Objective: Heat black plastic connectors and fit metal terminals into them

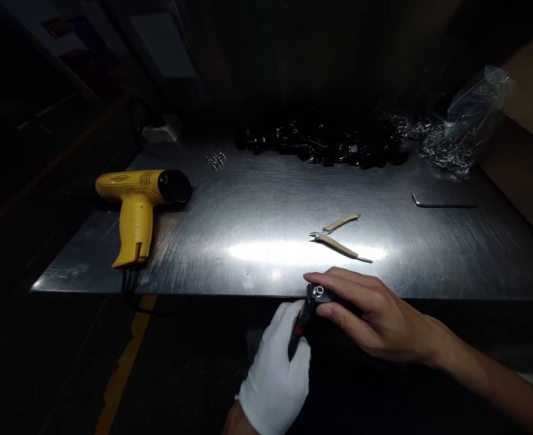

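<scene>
My left hand (273, 377), in a white glove, is shut around a black cable (296, 338) with a red band, just below the table's front edge. My bare right hand (370, 314) pinches a small black connector (316, 295) at the cable's end, between thumb and fingers. Round metal contacts show on the connector's top. A pair of tan-handled flush cutters (335, 237) lies on the steel table (194, 266), a short way beyond my right fingertips. Part of the connector is hidden by my fingers.
A yellow heat gun (135, 202) lies at the table's left. Along the back are a heap of black connectors (321, 145), loose metal terminals (448, 151), a plastic bag (479, 109) and a few metal pins (215, 159). An L-shaped hex key (443, 204) lies at the right.
</scene>
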A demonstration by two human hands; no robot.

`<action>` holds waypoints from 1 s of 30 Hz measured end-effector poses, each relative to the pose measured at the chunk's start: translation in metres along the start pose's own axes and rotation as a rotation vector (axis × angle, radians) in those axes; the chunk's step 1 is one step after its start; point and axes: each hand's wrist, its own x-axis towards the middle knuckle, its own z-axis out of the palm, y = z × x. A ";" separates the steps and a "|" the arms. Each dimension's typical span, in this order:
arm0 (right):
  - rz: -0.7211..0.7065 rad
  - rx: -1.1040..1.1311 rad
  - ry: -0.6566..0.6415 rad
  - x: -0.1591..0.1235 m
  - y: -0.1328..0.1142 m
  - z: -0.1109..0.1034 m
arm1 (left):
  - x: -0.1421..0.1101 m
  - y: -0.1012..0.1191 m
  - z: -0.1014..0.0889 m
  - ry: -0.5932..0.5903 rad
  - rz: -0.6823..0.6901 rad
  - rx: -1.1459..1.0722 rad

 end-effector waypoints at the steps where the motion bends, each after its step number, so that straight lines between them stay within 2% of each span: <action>1: 0.004 0.001 -0.001 0.000 0.000 0.000 | 0.001 0.000 0.000 -0.009 0.007 -0.016; 9: 0.016 0.010 -0.018 0.003 0.001 -0.001 | 0.012 0.003 -0.001 -0.046 0.022 -0.162; 13: 0.035 -0.003 0.000 0.007 0.002 0.003 | 0.016 0.002 0.001 -0.027 0.011 -0.236; 18: 0.116 -0.045 -0.085 0.012 -0.004 0.003 | 0.007 -0.001 0.001 0.087 -0.029 -0.253; 20: 0.192 -0.079 -0.134 0.021 -0.005 0.001 | -0.001 -0.005 0.001 0.219 -0.128 -0.240; 22: 0.309 -0.078 -0.134 0.041 -0.003 0.003 | -0.008 -0.012 0.000 0.450 -0.305 -0.248; 24: 0.416 -0.029 -0.138 0.075 -0.003 0.012 | -0.014 -0.023 -0.006 0.632 -0.463 -0.303; 26: 0.438 0.015 -0.189 0.121 -0.007 0.034 | -0.017 -0.037 -0.016 0.698 -0.530 -0.407; 30: 0.437 -0.072 -0.283 0.225 -0.024 0.100 | -0.024 -0.066 -0.044 0.722 -0.446 -0.656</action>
